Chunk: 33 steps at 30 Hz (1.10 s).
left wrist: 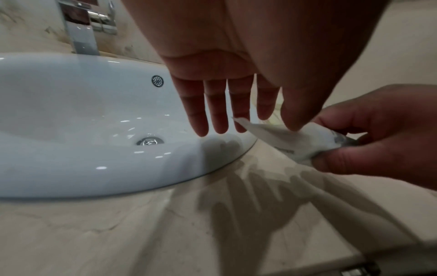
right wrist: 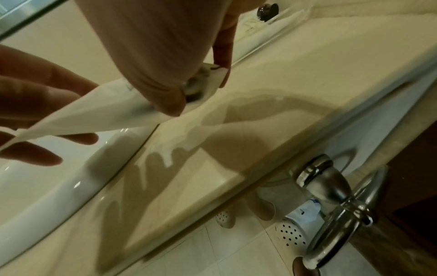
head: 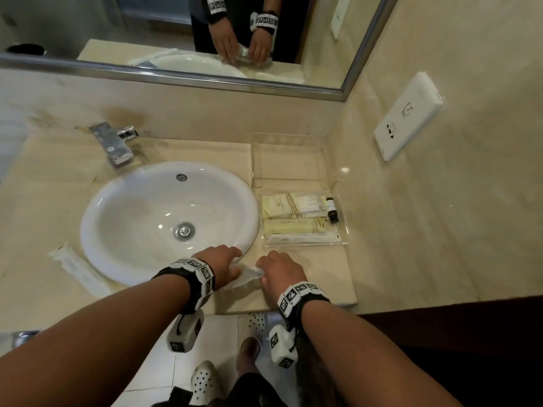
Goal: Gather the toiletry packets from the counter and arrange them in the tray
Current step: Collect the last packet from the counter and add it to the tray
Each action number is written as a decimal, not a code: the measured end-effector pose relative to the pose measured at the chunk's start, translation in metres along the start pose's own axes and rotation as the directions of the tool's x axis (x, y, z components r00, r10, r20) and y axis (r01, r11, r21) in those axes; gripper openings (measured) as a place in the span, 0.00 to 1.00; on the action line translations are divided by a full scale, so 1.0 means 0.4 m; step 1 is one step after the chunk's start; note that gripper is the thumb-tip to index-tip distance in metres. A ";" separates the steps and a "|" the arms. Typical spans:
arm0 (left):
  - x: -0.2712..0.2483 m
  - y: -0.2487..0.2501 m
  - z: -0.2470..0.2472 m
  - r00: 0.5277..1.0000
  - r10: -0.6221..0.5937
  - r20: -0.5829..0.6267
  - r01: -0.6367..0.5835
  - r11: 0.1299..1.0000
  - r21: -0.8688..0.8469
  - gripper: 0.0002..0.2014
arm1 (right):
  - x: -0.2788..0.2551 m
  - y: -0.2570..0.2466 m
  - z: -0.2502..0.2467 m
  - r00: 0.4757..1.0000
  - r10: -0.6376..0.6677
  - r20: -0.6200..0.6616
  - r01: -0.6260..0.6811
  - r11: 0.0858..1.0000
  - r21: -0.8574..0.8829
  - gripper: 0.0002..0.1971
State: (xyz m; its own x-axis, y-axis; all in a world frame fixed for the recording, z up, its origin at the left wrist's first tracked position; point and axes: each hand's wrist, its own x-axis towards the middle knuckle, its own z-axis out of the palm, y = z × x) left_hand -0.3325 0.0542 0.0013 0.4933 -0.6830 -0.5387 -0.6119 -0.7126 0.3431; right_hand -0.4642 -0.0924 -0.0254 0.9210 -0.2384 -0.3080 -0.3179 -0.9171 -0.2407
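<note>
**White packet held between both hands at the counter's front edge**

Nearest the person, the right hand (head: 279, 270) pinched one end of a white toiletry packet (head: 245, 279) between thumb and curled fingers, just above the beige counter (head: 308, 277). The left hand (head: 221, 259) met the packet's other end with its fingers (left wrist: 217, 112) straight and slightly spread, the thumb resting against the wrapper. The packet sat just beside the rim of the white sink (head: 123, 201), in front of the clear tray (head: 340, 227). Inside the tray lay several pale yellow and white packets (head: 293, 212) side by side, with a small dark bottle (head: 332, 210) at their right. Another long white packet (head: 79, 270) lay on the counter left of the sink. Farther back stood the chrome faucet (head: 113, 145) and the mirror (head: 176, 33).
</note>
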 end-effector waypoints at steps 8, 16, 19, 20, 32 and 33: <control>0.036 0.047 -0.037 0.997 0.051 -0.052 -0.056 0.994 -0.098 0.28 | 0.016 0.052 -0.089 0.994 0.036 -0.107 -0.036 0.999 0.008 0.15; 0.130 0.136 -0.071 0.988 0.108 -0.107 -0.119 0.988 -0.094 0.27 | 0.033 0.149 -0.128 0.977 0.148 -0.156 -0.143 0.989 0.041 0.18; 0.174 0.162 -0.079 0.978 0.141 -0.157 -0.153 0.986 -0.068 0.24 | 0.057 0.200 -0.142 0.967 0.196 -0.162 -0.187 0.980 0.068 0.18; 0.189 0.169 -0.081 0.973 0.156 -0.169 -0.167 0.984 -0.054 0.23 | 0.068 0.217 -0.147 0.963 0.213 -0.167 -0.203 0.976 0.074 0.18; 0.346 0.244 -0.053 0.891 0.451 -0.060 -0.419 0.864 0.281 0.31 | 0.184 0.362 -0.145 0.952 0.230 -0.201 -0.226 0.973 0.041 0.20; 0.350 0.252 -0.048 0.888 0.458 -0.043 -0.428 0.856 0.288 0.32 | 0.182 0.370 -0.138 0.944 0.241 -0.224 -0.237 0.971 0.046 0.20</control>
State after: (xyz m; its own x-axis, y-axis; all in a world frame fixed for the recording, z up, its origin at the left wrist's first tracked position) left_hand -0.3133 -0.1164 -0.0247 0.1842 -0.9398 -0.2877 -0.9136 -0.2717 0.3026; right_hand -0.4318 -0.2632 -0.0325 0.8436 -0.5175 -0.1432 -0.5368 -0.8189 -0.2029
